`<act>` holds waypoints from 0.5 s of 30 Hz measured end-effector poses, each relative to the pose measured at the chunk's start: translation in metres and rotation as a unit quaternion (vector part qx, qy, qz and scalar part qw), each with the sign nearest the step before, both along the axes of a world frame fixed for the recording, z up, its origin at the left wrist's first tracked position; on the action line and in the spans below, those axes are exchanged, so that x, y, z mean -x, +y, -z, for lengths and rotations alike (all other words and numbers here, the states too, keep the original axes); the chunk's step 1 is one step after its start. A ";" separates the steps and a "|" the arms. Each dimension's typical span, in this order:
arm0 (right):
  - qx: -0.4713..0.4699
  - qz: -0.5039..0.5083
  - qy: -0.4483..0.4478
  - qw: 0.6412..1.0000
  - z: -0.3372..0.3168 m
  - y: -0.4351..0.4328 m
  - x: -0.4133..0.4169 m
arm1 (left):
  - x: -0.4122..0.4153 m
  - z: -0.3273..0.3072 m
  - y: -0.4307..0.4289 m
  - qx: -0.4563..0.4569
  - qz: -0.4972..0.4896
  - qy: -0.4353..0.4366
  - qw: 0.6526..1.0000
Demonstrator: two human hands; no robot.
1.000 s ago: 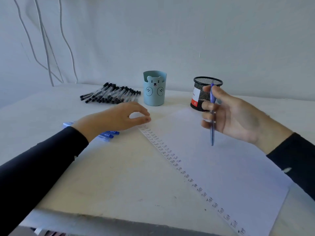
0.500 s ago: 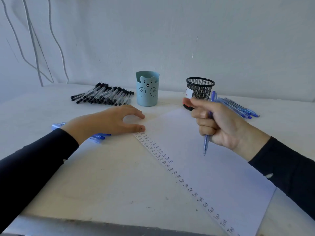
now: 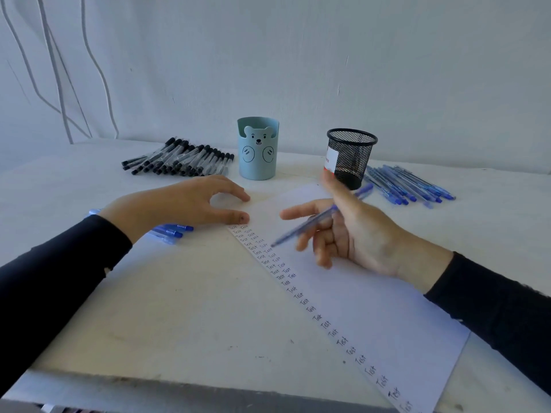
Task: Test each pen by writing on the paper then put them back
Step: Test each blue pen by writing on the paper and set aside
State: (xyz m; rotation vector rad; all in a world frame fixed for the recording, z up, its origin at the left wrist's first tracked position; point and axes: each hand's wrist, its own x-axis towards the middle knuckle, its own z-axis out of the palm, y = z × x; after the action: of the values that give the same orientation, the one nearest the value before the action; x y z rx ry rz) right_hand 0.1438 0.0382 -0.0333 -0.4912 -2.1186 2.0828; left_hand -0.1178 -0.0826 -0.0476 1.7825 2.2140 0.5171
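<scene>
The right hand (image 3: 357, 234) pinches the pen (image 3: 310, 223) by its middle, tip just above the paper (image 3: 372, 308). The left hand (image 3: 179, 204), fingers loose, rests at the paper's corner. The pen looks light, stiff and smooth; a grip nearer the tip should steady it.

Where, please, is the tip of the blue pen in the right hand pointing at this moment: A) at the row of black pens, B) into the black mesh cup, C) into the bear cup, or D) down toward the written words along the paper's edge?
D: the right hand holds the blue pen slanted, with its tip low and to the left, right beside the written words on the paper.
</scene>
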 end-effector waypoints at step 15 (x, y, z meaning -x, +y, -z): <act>-0.161 0.010 0.058 0.985 0.007 -0.006 0.003 | 0.004 0.004 0.002 -0.022 0.008 0.007 1.000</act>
State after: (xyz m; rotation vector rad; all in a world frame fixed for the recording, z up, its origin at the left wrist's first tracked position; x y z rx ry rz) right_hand 0.1412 0.0321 -0.0403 -0.3375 -2.3073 1.6658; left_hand -0.1223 -0.0804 -0.0514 1.8299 2.2137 0.5564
